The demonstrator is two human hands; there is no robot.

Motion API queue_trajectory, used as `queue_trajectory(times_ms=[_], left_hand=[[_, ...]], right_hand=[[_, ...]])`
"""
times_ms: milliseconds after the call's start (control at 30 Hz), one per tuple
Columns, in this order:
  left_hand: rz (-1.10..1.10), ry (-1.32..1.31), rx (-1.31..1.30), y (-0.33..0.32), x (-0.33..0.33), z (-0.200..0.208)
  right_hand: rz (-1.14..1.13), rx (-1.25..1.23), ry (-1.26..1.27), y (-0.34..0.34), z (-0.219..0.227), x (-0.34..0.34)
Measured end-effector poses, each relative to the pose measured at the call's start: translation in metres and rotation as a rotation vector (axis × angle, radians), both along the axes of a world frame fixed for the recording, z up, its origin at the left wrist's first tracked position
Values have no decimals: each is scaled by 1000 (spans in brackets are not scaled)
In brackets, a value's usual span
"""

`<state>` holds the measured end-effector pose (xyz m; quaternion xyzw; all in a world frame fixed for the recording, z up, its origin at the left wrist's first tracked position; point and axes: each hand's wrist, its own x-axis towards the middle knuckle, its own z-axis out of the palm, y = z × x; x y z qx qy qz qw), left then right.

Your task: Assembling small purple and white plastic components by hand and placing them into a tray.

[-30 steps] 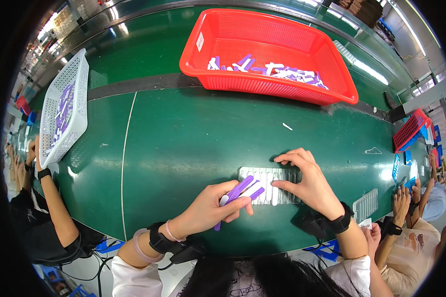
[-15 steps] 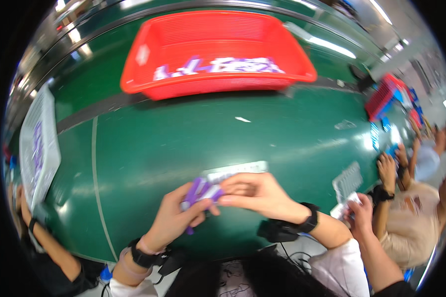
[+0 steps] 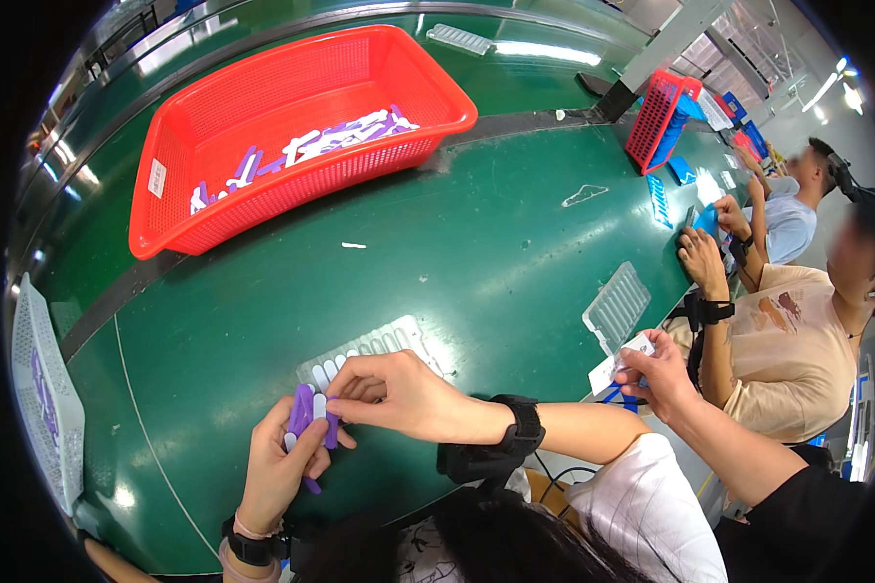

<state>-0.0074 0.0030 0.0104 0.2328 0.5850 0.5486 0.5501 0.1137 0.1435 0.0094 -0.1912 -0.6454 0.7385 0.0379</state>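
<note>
My left hand [image 3: 274,459] is closed around a loose bundle of small nail files [image 3: 303,412], flat strips with rounded ends, purple on some faces and white on others. At the bundle's upper right, my right hand [image 3: 403,396] has thumb and fingertips pinched together on the edge of a file; the fingers partly cover it. Just beyond both hands lies a clear slotted plastic tray [image 3: 399,335]. White-faced files sit side by side in its left slots, while the slots to the right show no files. My right hand hides the tray's near edge.
A red basket [image 3: 306,185] of loose purple and white files stands at the far left. A white basket [image 3: 53,408] is at the left edge. To the right, a co-worker's hand [image 3: 656,369] holds a white piece beside another clear tray [image 3: 617,303]. A white strip [image 3: 354,246] lies mid-table.
The view has swung to the right, so the red basket and my hands appear further left. My left hand keeps the bundle, and my right fingers are now close against it.
</note>
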Motion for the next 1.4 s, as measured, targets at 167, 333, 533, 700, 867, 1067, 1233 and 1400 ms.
queue_trajectory(times_ms=[167,333,533,700,867,1067,1233,1400], left_hand=[[-27,15,-2,1,0,3],[-10,-14,7,5,1,3],[-4,42,-24,-2,-2,1],[-16,52,-18,0,-1,1],[-10,24,3,2,0,3],[35,22,-14,-1,2,6],[38,33,-21,0,2,2],[18,46,3,2,1,0]], right_hand=[[6,11,-24,0,0,2],[-108,332,8,0,15,18],[-543,1409,116,3,13,90],[-586,1336,-191,-16,-7,133],[-638,1399,-478,-23,-9,150],[-794,1456,-769,-29,-17,162],[-667,1449,-820,-30,-25,172],[-516,1413,-648,-33,-20,174]])
